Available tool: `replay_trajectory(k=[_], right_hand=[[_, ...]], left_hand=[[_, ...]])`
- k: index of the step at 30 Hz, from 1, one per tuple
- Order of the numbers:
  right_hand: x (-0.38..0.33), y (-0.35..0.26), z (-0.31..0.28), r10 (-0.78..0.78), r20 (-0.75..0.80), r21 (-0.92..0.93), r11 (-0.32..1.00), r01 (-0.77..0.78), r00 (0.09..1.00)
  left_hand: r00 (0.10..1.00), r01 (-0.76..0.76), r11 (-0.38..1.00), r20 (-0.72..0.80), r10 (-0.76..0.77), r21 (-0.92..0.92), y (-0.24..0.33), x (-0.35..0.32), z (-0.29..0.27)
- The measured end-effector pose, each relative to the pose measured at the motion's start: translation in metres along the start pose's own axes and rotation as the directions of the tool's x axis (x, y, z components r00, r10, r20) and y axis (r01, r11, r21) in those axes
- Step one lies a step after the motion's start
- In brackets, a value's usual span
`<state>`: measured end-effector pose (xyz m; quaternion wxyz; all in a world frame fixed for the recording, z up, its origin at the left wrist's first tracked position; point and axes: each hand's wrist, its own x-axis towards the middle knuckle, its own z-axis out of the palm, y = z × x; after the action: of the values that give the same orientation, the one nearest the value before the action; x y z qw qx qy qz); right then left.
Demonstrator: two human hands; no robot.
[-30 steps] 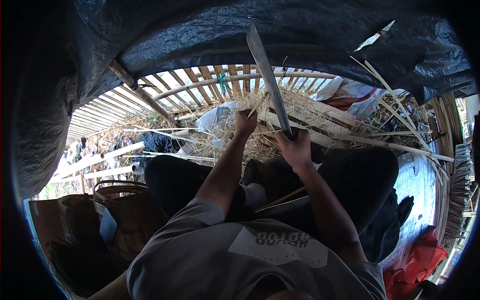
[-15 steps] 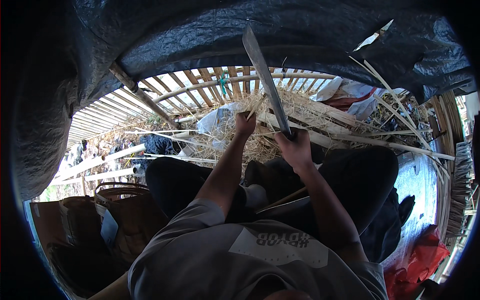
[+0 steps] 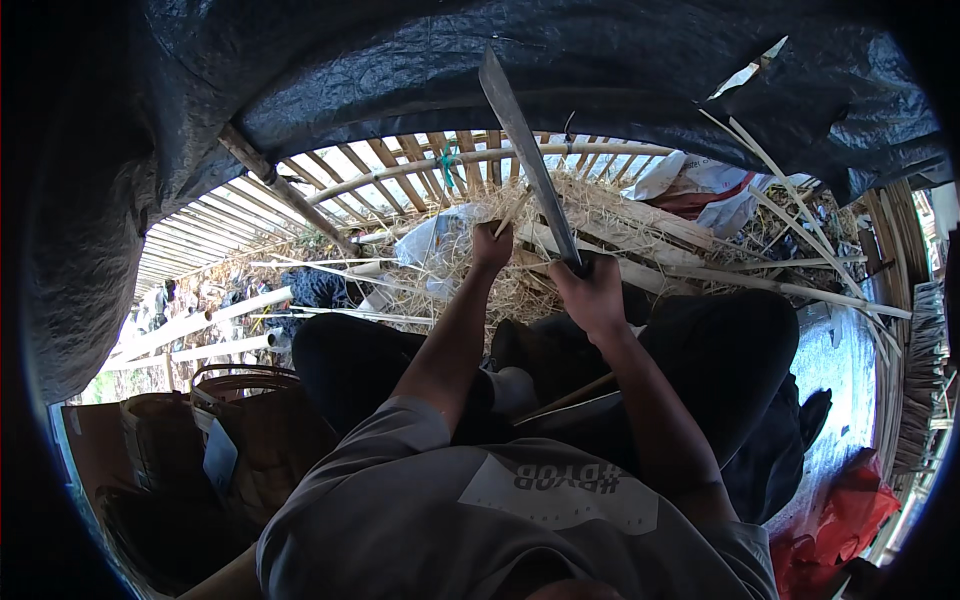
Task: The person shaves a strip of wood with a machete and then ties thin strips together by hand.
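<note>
Overhead, black tarp [image 3: 600,70]; right hand [image 3: 592,292] fingers clamp machete [image 3: 528,150], left hand [image 3: 490,245] fingers clamp bamboo strip [image 3: 512,212].

One long blade [image 3: 528,160], two hands, left [image 3: 491,243] and right [image 3: 592,293], one red bag [image 3: 838,520], one brown basket [image 3: 245,415], one black tarp [image 3: 420,70].

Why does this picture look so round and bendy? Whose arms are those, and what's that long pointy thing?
The camera sits on a person's head and looks down, and its wide lens bends the edges. The arms are that person's own. The right hand holds a long blade pointing up. The left hand grips a thin bamboo strip. In front lies a heap of straw and split bamboo, with a slatted fence behind and a dark tarp overhead. A brown bag sits at the left.
</note>
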<state>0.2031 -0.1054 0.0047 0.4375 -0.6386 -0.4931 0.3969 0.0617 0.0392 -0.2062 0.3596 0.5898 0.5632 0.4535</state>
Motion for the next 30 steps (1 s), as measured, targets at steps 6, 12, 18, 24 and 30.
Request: replay_trajectory(k=[6, 12, 18, 24, 30], right_hand=[[0.002, 0.006, 0.001, -0.089, 0.012, -0.048, 0.995, 0.09, 0.996], [0.0, -0.034, -0.013, -0.068, -0.075, 0.072, 0.995, 0.073, 0.995], [0.006, -0.051, -0.023, -0.05, -0.082, 0.174, 0.983, 0.064, 0.995], [0.006, -0.027, -0.01, 0.109, -0.026, -0.132, 0.985, -0.111, 0.994], [-0.004, -0.051, -0.013, 0.121, -0.023, -0.149, 0.981, -0.123, 0.992]], left_hand=[[1.0, -0.03, 1.0, 0.005, 0.03, -0.009, 0.0, 0.0, 0.0], [0.999, -0.041, 0.999, 0.007, 0.041, -0.026, 0.008, 0.003, 0.001], [0.994, -0.099, 0.995, -0.039, 0.099, -0.003, -0.005, 0.007, 0.001], [0.998, -0.065, 0.997, -0.025, 0.066, 0.037, -0.011, 0.005, 0.006], [1.0, -0.013, 0.999, 0.026, 0.012, 0.041, -0.014, 0.008, 0.0]])
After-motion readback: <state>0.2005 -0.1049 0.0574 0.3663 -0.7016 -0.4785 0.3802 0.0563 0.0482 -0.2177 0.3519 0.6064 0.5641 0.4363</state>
